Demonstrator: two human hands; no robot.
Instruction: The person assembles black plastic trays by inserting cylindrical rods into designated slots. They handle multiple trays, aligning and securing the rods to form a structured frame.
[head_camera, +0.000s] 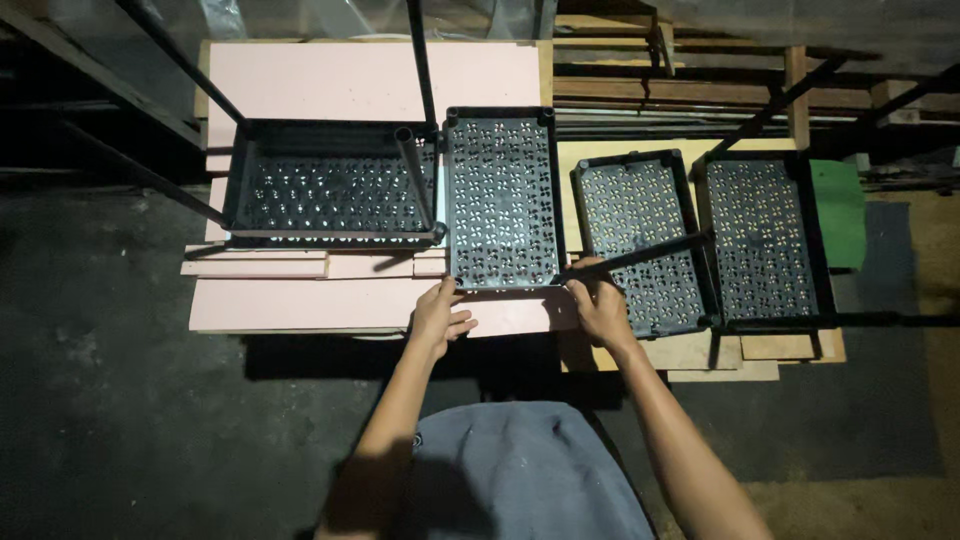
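A black perforated plastic tray lies lengthwise on a pink board, in the middle of the view. My left hand grips its near left corner. My right hand grips its near right corner. To the left stands a black crate with a perforated bottom. Two more perforated black trays lie to the right on a yellowish board.
Thin black metal bars cross above the trays and the crate. A green sheet lies at the far right. Wooden planks are stacked behind. The floor is dark concrete. Grey cloth covers my lap.
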